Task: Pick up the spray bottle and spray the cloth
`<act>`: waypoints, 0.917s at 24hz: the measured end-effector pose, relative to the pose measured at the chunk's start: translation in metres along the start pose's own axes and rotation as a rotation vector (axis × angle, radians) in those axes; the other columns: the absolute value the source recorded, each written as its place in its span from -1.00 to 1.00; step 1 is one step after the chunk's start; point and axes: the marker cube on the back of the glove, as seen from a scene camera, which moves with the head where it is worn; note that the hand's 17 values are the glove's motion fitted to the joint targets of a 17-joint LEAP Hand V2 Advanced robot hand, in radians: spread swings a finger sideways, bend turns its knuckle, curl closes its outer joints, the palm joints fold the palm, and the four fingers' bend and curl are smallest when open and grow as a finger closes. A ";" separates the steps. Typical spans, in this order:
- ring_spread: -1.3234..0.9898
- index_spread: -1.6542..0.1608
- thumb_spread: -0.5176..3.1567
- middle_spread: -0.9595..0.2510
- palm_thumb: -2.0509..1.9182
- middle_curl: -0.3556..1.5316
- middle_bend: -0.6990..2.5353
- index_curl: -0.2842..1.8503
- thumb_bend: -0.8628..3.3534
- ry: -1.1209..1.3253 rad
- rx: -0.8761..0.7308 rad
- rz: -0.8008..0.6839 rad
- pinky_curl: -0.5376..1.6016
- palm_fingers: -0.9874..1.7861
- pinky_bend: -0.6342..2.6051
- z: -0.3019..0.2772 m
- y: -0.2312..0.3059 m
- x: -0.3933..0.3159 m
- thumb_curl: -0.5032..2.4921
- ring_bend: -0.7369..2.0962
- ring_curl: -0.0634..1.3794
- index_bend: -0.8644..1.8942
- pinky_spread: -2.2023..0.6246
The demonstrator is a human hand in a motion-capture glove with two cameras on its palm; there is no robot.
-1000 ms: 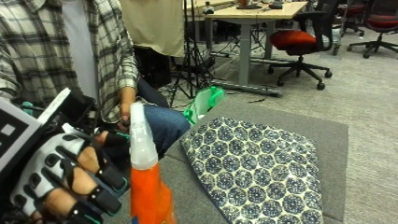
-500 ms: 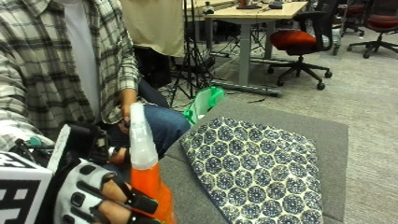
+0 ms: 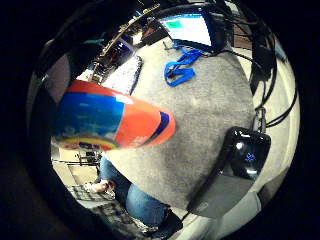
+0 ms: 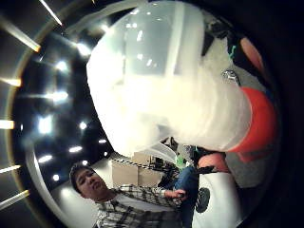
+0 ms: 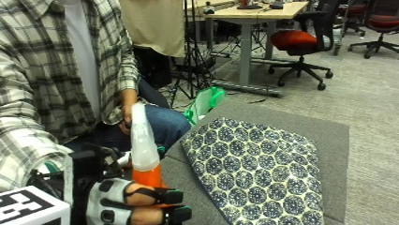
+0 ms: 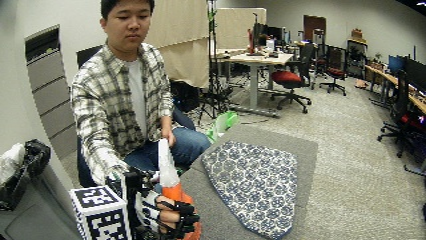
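An orange spray bottle (image 5: 148,176) with a white top stands upright at the near edge of the grey table (image 5: 312,126). My gloved right hand (image 5: 134,206) grips its orange body, fingers wrapped round it. In the wide outside view the hand (image 6: 163,212) holds the bottle (image 6: 166,170) the same way. The bottle's orange and blue body (image 3: 115,120) fills much of the little finger side palm view, and its white top (image 4: 175,95) fills the thumb side view. A blue-and-white patterned cloth (image 5: 259,168) lies flat on the table beside the bottle, also seen wide (image 6: 253,180).
The person's bare left hand (image 5: 128,112) rests by their knee behind the bottle. A green object (image 5: 205,101) hangs at the table's far corner. A blue lanyard (image 3: 180,67) and a black device (image 3: 245,155) lie on the grey surface. A desk and red chair (image 5: 299,42) stand beyond.
My gloved hand has moved in from the left to the bottle and closed its fingers round the orange body. Bottle and cloth have stayed in place.
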 end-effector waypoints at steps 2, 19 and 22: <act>0.11 0.57 -0.23 0.55 0.47 -0.25 -0.40 -0.42 -0.60 -0.030 0.014 -0.012 -0.29 0.28 -0.40 0.003 -0.004 0.001 -0.34 -0.20 -0.50 -0.22 0.64; 0.00 0.56 -0.37 0.41 0.51 -0.16 -0.31 -0.42 -0.60 -0.032 0.063 -0.173 -0.21 0.64 -0.31 0.014 -0.036 -0.009 -0.29 -0.15 -0.39 -0.23 0.53; 0.00 0.56 -0.42 0.40 0.53 -0.15 -0.31 -0.39 -0.60 -0.028 0.139 -0.205 -0.19 0.70 -0.30 0.015 -0.035 -0.008 -0.27 -0.14 -0.37 -0.19 0.50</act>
